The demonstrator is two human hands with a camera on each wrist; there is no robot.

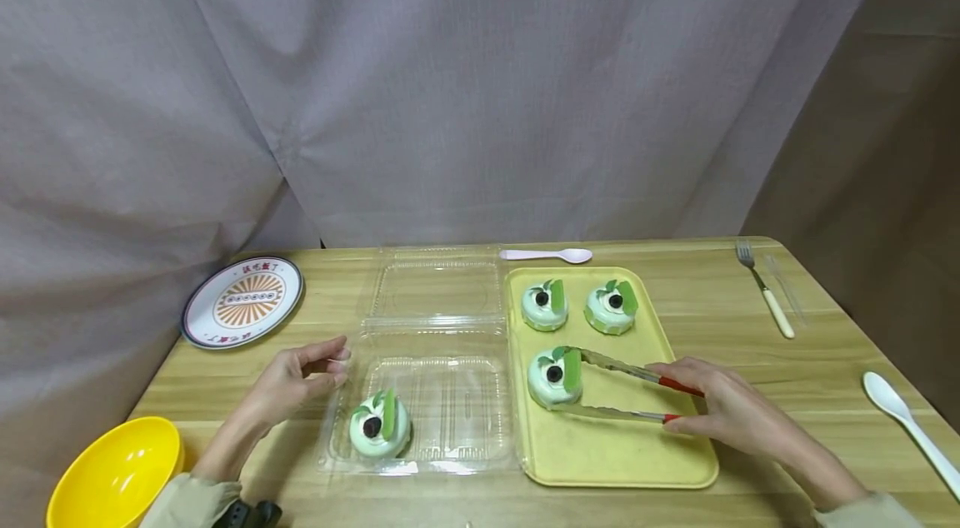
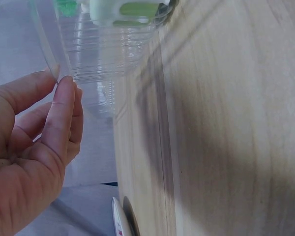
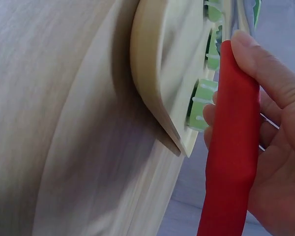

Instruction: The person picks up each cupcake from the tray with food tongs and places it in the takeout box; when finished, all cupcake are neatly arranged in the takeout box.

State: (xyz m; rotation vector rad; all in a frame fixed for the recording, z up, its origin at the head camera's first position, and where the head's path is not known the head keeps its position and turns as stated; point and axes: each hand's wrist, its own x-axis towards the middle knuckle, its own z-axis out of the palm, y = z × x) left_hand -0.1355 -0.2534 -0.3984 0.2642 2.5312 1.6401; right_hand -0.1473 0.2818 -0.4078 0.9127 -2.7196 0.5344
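Observation:
My right hand (image 1: 723, 407) grips red-handled metal tongs (image 1: 626, 366), their arms spread to either side of a green cream-topped cake (image 1: 551, 382) on the yellow tray (image 1: 630, 453). In the right wrist view the red handle (image 3: 231, 142) lies along the fingers. Two more such cakes, a left one (image 1: 543, 307) and a right one (image 1: 611, 310), sit at the tray's back. My left hand (image 1: 296, 378) pinches the rim of a clear plastic clamshell box (image 1: 457, 411) between thumb and fingers. One cake (image 1: 380, 425) sits in the box's front left; its lid (image 1: 438, 286) lies folded back.
A patterned plate (image 1: 243, 303) lies at back left, a yellow bowl (image 1: 116, 474) at front left. Behind the tray is a white spoon (image 1: 551, 255). On the right lie a fork (image 1: 765, 286), a clear thin utensil (image 1: 785, 288) and another white spoon (image 1: 911, 424). A grey curtain hangs behind.

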